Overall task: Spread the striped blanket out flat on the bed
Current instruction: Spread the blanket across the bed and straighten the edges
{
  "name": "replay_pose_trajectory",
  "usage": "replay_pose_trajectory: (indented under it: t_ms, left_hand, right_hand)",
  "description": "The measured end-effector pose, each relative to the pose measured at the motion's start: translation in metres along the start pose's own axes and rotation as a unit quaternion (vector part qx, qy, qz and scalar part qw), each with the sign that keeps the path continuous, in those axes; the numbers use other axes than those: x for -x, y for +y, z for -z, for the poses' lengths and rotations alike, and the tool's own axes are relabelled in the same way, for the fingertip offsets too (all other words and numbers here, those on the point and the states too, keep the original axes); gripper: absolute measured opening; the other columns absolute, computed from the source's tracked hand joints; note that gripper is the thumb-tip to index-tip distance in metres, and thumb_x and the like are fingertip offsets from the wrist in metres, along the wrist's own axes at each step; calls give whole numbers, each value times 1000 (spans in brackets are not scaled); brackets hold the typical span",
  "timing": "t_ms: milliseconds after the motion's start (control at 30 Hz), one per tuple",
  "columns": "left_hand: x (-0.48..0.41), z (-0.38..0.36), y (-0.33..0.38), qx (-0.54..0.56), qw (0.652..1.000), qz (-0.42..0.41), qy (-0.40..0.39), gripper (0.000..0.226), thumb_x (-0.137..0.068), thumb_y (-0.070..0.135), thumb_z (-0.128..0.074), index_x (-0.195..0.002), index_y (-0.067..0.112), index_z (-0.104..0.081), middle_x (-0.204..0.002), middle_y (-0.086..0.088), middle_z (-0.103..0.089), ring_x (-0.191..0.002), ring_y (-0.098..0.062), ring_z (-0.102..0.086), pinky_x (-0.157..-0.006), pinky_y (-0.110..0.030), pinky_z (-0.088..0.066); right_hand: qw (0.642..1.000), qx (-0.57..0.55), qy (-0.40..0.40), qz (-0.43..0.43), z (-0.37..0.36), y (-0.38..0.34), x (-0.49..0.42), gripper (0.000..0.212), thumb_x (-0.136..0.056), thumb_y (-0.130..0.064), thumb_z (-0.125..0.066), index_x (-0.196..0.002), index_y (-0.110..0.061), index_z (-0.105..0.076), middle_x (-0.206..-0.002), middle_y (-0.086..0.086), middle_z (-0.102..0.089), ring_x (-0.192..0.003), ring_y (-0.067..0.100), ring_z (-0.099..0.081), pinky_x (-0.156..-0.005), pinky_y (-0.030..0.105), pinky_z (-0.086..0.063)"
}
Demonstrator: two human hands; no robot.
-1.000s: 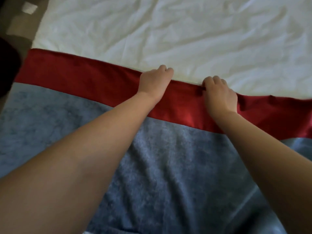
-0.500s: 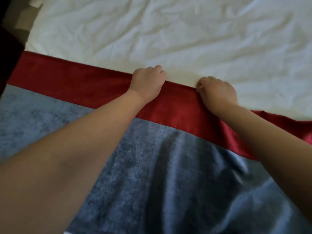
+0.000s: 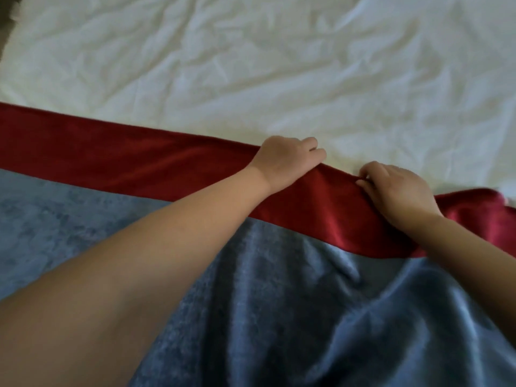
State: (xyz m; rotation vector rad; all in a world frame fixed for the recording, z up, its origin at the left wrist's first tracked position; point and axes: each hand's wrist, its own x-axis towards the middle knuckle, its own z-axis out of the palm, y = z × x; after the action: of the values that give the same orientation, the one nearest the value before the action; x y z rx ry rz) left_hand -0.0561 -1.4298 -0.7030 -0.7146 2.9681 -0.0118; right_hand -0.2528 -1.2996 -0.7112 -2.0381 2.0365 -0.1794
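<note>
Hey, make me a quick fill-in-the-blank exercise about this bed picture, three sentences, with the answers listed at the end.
1. The left hand and right hand both grip the blanket's ____ stripe.
2. Below that stripe, the striped blanket is ____ in colour.
3. Beyond the blanket's far edge lies a wrinkled ____ bed sheet.

Missing words: red; blue; white

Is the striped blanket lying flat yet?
Not yet: the striped blanket shows deep folds below the right hand; its red edge is lifted.
</note>
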Motion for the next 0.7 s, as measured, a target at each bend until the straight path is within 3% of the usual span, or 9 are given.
replay_pose_trajectory:
  t_ms: [100, 200, 333, 500, 700]
  left_hand:
    - [-14, 3, 8, -20, 1000, -5, -8, 20, -89, 6, -49, -103, 13, -61, -100, -6, -61, -77, -31, -64, -51, -31, -35]
    - [-29, 10, 9, -23, 998, 51, 8, 20, -85, 3, -50, -99, 12, -62, -98, -6, -63, -77, -32, -64, -50, -31, -31]
    - [-43, 6, 16, 20, 996, 86, -9, 15, -86, 10, -45, -94, 10, -59, -96, -7, -60, -79, -31, -60, -52, -31, -31]
    - [-57, 7, 47, 45, 998, 46, 24, 21, -90, 28, -47, -98, 13, -58, -98, -4, -59, -80, -27, -61, -51, -29, -31]
    - [-86, 6, 98, 84, 995, 44, 32, 20, -93, 28, -49, -100, 12, -58, -99, -4, -58, -79, -27, -61, -52, -30, -33]
  right_hand:
    - [1000, 15, -8, -11, 8, 22, -4, 24, -95, -37, -47, -97, -13, -52, -80, 18, -66, -68, 37, -64, -55, 33, -39]
    - [997, 34, 53, -54, 18, 40, -27, 32, -93, -44, -44, -92, -13, -51, -75, 22, -64, -65, 41, -63, -54, 33, -38]
    - [996, 26, -23, -88, 1, 43, -40, 31, -94, -44, -45, -95, -14, -52, -93, 17, -64, -82, 38, -61, -62, 36, -38]
    - [997, 8, -1, -74, 13, 74, -5, 29, -91, -45, -46, -102, -18, -50, -100, 10, -61, -85, 35, -60, -61, 34, -38]
    - [994, 26, 10, -109, 33, 123, 56, 27, -91, -36, -52, -106, -14, -52, -106, 12, -61, -87, 36, -60, -64, 36, -42]
